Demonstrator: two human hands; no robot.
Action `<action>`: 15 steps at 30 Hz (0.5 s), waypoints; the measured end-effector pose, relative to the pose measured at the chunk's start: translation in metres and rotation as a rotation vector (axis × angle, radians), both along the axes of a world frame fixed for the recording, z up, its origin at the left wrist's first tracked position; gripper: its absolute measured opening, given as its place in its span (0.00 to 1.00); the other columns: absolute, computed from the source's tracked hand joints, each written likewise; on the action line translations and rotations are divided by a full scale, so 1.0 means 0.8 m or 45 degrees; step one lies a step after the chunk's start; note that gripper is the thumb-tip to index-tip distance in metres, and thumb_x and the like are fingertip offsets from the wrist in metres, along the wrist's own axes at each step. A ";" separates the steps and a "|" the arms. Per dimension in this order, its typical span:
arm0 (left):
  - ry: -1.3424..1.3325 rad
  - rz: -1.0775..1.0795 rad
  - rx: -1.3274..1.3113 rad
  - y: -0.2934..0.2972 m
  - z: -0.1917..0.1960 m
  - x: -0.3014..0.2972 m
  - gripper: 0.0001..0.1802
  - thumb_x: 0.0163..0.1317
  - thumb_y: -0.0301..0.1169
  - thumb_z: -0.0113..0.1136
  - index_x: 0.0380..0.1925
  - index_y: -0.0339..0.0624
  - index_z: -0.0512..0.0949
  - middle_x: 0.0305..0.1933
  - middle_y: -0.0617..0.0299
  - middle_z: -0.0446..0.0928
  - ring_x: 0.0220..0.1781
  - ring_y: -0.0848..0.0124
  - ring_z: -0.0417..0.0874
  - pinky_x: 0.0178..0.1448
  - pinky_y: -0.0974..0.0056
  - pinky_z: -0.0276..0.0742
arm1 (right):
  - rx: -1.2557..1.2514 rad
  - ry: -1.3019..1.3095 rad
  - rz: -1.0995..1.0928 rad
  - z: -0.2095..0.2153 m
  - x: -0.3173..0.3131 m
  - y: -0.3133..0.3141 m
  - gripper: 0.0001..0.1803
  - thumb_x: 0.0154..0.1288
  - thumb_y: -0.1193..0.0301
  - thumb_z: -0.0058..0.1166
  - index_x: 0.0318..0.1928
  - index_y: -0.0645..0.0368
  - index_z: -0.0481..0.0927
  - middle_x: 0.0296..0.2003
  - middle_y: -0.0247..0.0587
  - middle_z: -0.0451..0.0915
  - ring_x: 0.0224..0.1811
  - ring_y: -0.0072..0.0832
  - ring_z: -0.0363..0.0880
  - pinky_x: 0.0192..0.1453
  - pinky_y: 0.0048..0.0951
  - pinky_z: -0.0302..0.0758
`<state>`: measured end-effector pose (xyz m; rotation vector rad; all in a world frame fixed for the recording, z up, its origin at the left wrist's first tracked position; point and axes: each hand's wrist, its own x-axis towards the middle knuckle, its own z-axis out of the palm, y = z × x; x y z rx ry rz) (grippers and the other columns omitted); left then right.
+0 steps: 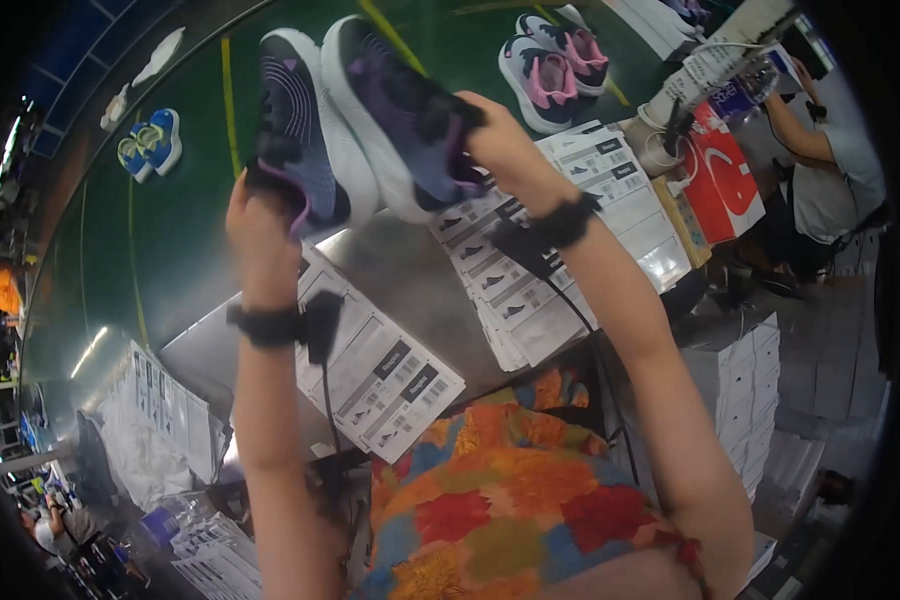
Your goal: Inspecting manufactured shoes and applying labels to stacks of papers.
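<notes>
Two dark purple and navy sneakers with thick white soles are held up side by side above the work surface, soles turned toward each other. My left hand (260, 235) is closed around the heel of the left sneaker (292, 130), its fingers partly hidden and a little blurred. At the heel opening of the right sneaker (395, 105), my right hand (513, 150) grips with the fingers inside or behind the collar. Printed label sheets (385, 375) lie under my left wrist, and a second spread of label sheets (515, 300) lies below my right wrist.
A green conveyor belt (185, 255) with yellow lines runs beyond the metal table edge (410, 290). On it sit small blue-green shoes (152, 145) and navy-pink sneakers (555, 70). A red box (720, 180) stands at right, near another person (820, 165). White boxes (735, 390) are stacked lower right.
</notes>
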<state>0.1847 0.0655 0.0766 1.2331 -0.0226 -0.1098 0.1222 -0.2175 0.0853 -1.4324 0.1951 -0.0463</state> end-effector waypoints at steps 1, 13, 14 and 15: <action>0.044 0.182 -0.024 -0.042 0.010 0.008 0.18 0.55 0.15 0.53 0.46 0.38 0.79 0.30 0.63 0.79 0.24 0.77 0.77 0.26 0.74 0.70 | -0.164 -0.114 -0.052 -0.032 0.022 -0.014 0.25 0.58 0.72 0.60 0.56 0.65 0.76 0.44 0.41 0.83 0.40 0.26 0.83 0.41 0.28 0.80; -0.613 -0.347 1.022 -0.043 0.000 -0.066 0.18 0.59 0.28 0.61 0.50 0.41 0.78 0.56 0.58 0.78 0.59 0.66 0.77 0.59 0.59 0.72 | -1.253 0.042 -0.091 0.021 -0.219 0.022 0.11 0.59 0.66 0.61 0.36 0.61 0.83 0.35 0.46 0.84 0.37 0.40 0.83 0.42 0.35 0.78; -0.652 -0.487 1.055 -0.052 0.013 -0.091 0.17 0.58 0.28 0.62 0.48 0.41 0.79 0.54 0.56 0.80 0.57 0.65 0.79 0.58 0.59 0.73 | -1.336 -0.071 -0.167 0.005 -0.233 0.026 0.09 0.58 0.68 0.63 0.35 0.61 0.83 0.36 0.45 0.83 0.38 0.42 0.82 0.42 0.37 0.78; -0.771 -0.627 0.987 -0.058 0.010 -0.106 0.16 0.56 0.27 0.62 0.46 0.39 0.79 0.54 0.52 0.80 0.56 0.60 0.80 0.58 0.59 0.73 | -1.336 -0.066 -0.155 -0.004 -0.233 0.021 0.09 0.58 0.68 0.63 0.35 0.61 0.83 0.36 0.45 0.83 0.38 0.42 0.82 0.42 0.37 0.78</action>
